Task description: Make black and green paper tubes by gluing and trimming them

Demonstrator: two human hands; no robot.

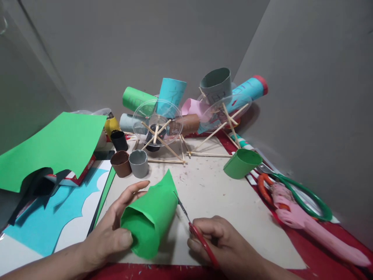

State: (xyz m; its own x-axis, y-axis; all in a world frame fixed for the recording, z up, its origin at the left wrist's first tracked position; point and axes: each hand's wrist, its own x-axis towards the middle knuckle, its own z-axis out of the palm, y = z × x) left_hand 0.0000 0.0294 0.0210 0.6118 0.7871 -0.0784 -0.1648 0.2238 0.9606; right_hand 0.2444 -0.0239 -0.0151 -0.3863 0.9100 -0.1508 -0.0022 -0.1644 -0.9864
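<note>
My left hand (116,221) is wrapped round a green paper tube (163,212), its thumb at the near open end. The tube lies tilted, and a pointed flap of paper sticks up at its far end. In my right hand (223,241) is a pair of small scissors (201,239) with red handles. Their blades touch the far right edge of the green tube. The right fingers are closed round the handles, partly hiding them. A shorter green paper ring (242,163) lies on the board farther right.
Clear discs on wooden sticks (166,146) carry several coloured paper tubes (171,95) at the back. Small black (119,140), brown (121,164) and grey (138,164) cups stand left. Green sheet (64,144) lies left; green-handled scissors (305,196) and a pink glue gun (309,221) lie right.
</note>
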